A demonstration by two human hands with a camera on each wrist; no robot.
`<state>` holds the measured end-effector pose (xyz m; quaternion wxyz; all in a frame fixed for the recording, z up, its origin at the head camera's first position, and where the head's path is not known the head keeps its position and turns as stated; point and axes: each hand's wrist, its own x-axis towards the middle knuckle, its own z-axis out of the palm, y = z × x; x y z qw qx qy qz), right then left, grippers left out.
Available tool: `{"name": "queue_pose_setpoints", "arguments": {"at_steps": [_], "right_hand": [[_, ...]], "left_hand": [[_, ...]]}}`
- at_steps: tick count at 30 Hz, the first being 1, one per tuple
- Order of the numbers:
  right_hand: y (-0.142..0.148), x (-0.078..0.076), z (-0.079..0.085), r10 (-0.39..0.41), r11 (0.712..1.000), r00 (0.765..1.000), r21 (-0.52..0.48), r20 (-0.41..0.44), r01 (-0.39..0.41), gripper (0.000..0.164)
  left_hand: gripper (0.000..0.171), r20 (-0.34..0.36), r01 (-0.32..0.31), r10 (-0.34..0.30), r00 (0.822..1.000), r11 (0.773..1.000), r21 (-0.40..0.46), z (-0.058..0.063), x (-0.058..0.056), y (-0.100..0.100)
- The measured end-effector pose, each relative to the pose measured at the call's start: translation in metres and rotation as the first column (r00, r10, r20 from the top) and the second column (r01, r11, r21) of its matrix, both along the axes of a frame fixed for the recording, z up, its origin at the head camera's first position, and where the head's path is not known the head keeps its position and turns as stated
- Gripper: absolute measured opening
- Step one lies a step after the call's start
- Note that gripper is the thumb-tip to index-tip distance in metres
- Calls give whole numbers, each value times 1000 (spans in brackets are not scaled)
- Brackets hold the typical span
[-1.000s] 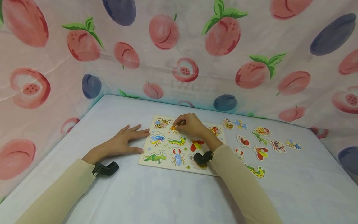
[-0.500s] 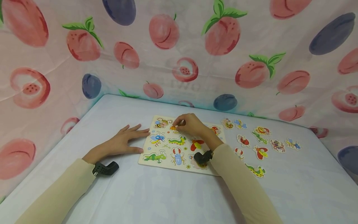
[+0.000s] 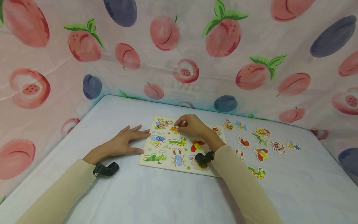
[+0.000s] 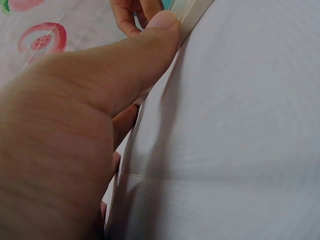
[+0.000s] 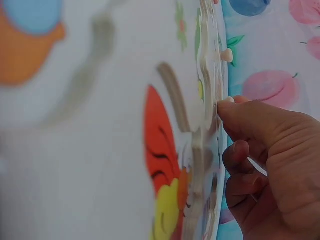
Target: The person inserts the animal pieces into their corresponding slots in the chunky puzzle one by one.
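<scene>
A wooden peg puzzle board (image 3: 165, 147) with cartoon insects lies on the table. At its top row, my right hand (image 3: 194, 127) pinches the small pale knob (image 5: 228, 99) of an orange-and-yellow striped puzzle piece (image 3: 175, 130) between thumb and index finger. That piece is partly covered by the hand. My left hand (image 3: 123, 142) lies flat with fingers spread, its fingertips at the board's left edge. In the left wrist view, the left thumb (image 4: 150, 40) presses against the board's side. The right hand and forearm hide part of the board's right side.
Loose insect pieces lie right of the board, among them a ladybug (image 3: 244, 142), a red-winged insect (image 3: 261, 153), a spider (image 3: 277, 147) and a caterpillar (image 3: 257, 172). A fruit-patterned cloth (image 3: 156, 71) rises behind the white table (image 3: 123, 193).
</scene>
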<state>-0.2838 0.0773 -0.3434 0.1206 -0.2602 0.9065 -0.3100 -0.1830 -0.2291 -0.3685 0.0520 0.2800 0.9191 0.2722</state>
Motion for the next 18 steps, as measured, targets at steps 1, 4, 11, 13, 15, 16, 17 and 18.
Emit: {"name": "queue_pose_setpoints", "arguments": {"at_steps": [1, 4, 11, 13, 15, 16, 17, 18], "right_hand": [[1, -1, 0, 9, 1000, 1000, 6, -5, -9, 16], [3, -3, 3, 39, 999, 999, 26, -36, -38, 19], [16, -6, 10, 45, 999, 997, -5, -63, -46, 24], [20, -5, 12, 48, 999, 996, -20, -81, -49, 23], [23, -4, 14, 60, 997, 993, -32, -103, -63, 24], [24, -4, 15, 60, 997, 992, -35, -113, -65, 24], [25, -3, 16, 62, 997, 991, -37, -121, -67, 24], [27, -2, 17, 63, 997, 989, -39, -130, -69, 23]], "left_hand": [[73, 0, 0, 0, 1000, 1000, 3, 0, 0, 0], [73, 3, 1, -1, 1000, 1000, 7, -1, 0, 0], [74, 2, -4, 4, 1000, 1000, -3, -2, -1, 1], [74, -2, -3, 3, 1000, 1000, -2, -2, -1, 0], [74, -5, -1, 1, 1000, 1000, -1, -3, -2, 0], [74, -6, -2, 2, 1000, 1000, -1, -3, -2, 0], [74, -6, -2, 2, 1000, 1000, -1, -3, -2, -1], [74, -6, -1, 1, 1000, 1000, 0, -3, -2, -1]]}}
